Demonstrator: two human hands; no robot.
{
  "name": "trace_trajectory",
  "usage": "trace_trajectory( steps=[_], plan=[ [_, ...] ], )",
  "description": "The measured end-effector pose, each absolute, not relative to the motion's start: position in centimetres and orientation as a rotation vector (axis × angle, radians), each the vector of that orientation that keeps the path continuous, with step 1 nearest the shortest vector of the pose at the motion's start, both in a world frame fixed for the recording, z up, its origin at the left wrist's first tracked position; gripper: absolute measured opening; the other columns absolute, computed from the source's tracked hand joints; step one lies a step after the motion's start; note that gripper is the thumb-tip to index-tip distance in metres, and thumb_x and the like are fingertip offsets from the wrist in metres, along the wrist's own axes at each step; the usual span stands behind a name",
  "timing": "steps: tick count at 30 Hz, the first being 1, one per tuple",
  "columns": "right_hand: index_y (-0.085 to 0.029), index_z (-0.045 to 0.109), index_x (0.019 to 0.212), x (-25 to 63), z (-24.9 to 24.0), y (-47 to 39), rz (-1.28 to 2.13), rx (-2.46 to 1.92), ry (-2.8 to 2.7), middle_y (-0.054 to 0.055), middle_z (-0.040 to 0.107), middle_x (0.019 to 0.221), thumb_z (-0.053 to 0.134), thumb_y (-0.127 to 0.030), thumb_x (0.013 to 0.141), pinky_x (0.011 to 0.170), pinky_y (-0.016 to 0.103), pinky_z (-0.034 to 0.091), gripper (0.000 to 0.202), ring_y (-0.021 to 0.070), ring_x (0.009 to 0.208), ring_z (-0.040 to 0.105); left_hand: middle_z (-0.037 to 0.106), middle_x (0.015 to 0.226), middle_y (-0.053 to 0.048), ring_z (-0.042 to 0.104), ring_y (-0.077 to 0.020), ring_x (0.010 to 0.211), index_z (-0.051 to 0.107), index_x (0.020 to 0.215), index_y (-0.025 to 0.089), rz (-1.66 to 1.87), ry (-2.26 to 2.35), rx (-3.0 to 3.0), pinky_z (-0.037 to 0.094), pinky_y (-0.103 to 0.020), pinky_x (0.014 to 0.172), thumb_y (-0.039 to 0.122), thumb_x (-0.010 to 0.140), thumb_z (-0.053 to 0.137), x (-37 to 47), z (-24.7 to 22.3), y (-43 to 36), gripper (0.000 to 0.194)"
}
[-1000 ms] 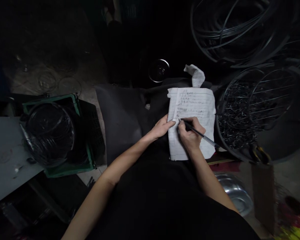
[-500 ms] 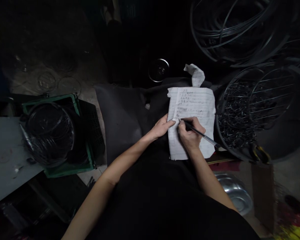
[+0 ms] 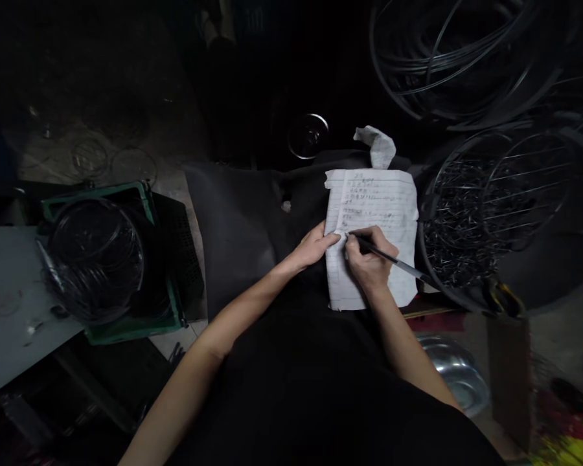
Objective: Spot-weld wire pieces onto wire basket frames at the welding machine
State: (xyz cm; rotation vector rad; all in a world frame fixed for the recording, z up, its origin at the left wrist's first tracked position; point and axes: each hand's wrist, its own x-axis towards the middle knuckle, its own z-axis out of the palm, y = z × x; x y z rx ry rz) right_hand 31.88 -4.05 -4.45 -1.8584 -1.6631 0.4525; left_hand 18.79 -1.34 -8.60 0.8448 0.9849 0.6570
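At the far left a grey tabletop [image 3: 10, 285] sits beside a green crate [image 3: 150, 207], which holds a bundle of dark wire [image 3: 97, 272]. Next comes a dark cloth [image 3: 238, 226] spread across the lap. The left hand [image 3: 313, 248] lies at the near-middle of the left edge of the lined paper [image 3: 401, 207], thumb on top and fingers mostly hidden beneath, apparently pinching it. That grip looks well suited to bracing a soft sheet, provided the thumb lies clear of the line being written. The paper rests over the lap, several rows of handwriting on its upper half. On it, the right hand [image 3: 373, 255] pinches a pen [image 3: 401, 263], tip close to the left thumb; whether it touches is too fine to tell. Light pressure would probably serve best, since a soft backing invites tears, and the heel of the hand resting on the page should steady the strokes. A shiny metal bowl [image 3: 459, 375] stands lower right, while a wide tub [image 3: 554, 272] of small metal pieces sits just beside the paper's right edge, so elbow room seems worth guarding.
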Motion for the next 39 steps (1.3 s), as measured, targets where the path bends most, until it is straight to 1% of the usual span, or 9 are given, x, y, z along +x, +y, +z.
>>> trace_trajectory(
  steps=[6,15,21,26,29,33,36,39],
  plan=[
    [-0.020,0.056,0.075,31.9,-4.5,-4.2,0.487,-1.860,-1.598,-0.001,0.060,0.064,0.055,-0.029,0.078,0.060,0.028,0.045,0.010,0.0150,0.059,0.057,0.060,0.128,-0.007,0.053,-0.0258,0.119,0.053,0.125,0.014,0.659,0.998,0.846,0.038,-0.037,0.105,0.025,0.079,0.053,18.6,-8.3,-1.4,0.046],
    [-0.021,0.055,0.074,31.9,-4.7,-4.1,0.424,-1.901,-1.591,-0.001,0.059,0.064,0.054,-0.029,0.078,0.059,0.028,0.045,0.009,0.0149,0.058,0.056,0.060,0.128,-0.005,0.054,-0.0239,0.119,0.054,0.123,0.015,0.647,1.000,0.840,0.038,-0.033,0.105,0.026,0.080,0.053,18.6,-8.0,-1.3,0.045],
    [-0.021,0.055,0.072,31.8,-4.3,-4.1,0.475,-1.882,-1.610,-0.001,0.059,0.064,0.055,-0.027,0.077,0.059,0.028,0.044,0.008,0.0151,0.059,0.056,0.061,0.127,-0.004,0.054,-0.0231,0.118,0.054,0.123,0.016,0.635,1.000,0.849,0.039,-0.031,0.103,0.023,0.080,0.052,18.5,-7.9,-1.2,0.044],
    [-0.020,0.057,0.074,32.1,-4.7,-4.2,0.513,-1.831,-1.512,-0.001,0.058,0.063,0.056,-0.028,0.078,0.059,0.028,0.044,0.009,0.0145,0.058,0.055,0.062,0.125,-0.006,0.055,-0.0244,0.116,0.055,0.121,0.014,0.622,1.014,0.838,0.040,-0.033,0.102,0.025,0.080,0.053,18.5,-7.8,-1.2,0.043],
    [-0.020,0.056,0.073,32.3,-4.8,-4.4,0.505,-1.814,-1.458,-0.001,0.056,0.063,0.056,-0.029,0.078,0.059,0.028,0.044,0.011,0.0146,0.059,0.054,0.062,0.125,-0.005,0.055,-0.0239,0.117,0.054,0.121,0.015,0.612,1.017,0.839,0.040,-0.033,0.102,0.026,0.080,0.053,18.4,-8.0,-1.2,0.042],
    [-0.020,0.055,0.073,32.2,-4.7,-4.3,0.491,-1.829,-1.505,-0.001,0.057,0.063,0.055,-0.027,0.077,0.059,0.029,0.044,0.008,0.0147,0.058,0.054,0.061,0.127,-0.006,0.054,-0.0242,0.118,0.053,0.123,0.014,0.634,0.993,0.839,0.040,-0.033,0.103,0.026,0.080,0.053,18.5,-8.3,-1.3,0.044],
    [-0.021,0.053,0.072,31.9,-4.6,-4.1,0.465,-1.875,-1.566,-0.001,0.057,0.063,0.054,-0.026,0.075,0.059,0.029,0.044,0.007,0.0151,0.059,0.055,0.063,0.124,-0.005,0.056,-0.0232,0.116,0.056,0.120,0.016,0.641,1.009,0.853,0.041,-0.032,0.101,0.026,0.080,0.054,18.7,-8.1,-1.3,0.042],
    [-0.021,0.052,0.071,31.9,-4.7,-4.1,0.505,-1.873,-1.522,-0.001,0.056,0.062,0.054,-0.027,0.075,0.059,0.029,0.044,0.007,0.0154,0.059,0.054,0.067,0.115,-0.004,0.059,-0.0229,0.109,0.060,0.113,0.017,0.608,1.077,0.897,0.044,-0.031,0.097,0.029,0.076,0.062,18.7,-7.5,-1.3,0.039]
  ],
)
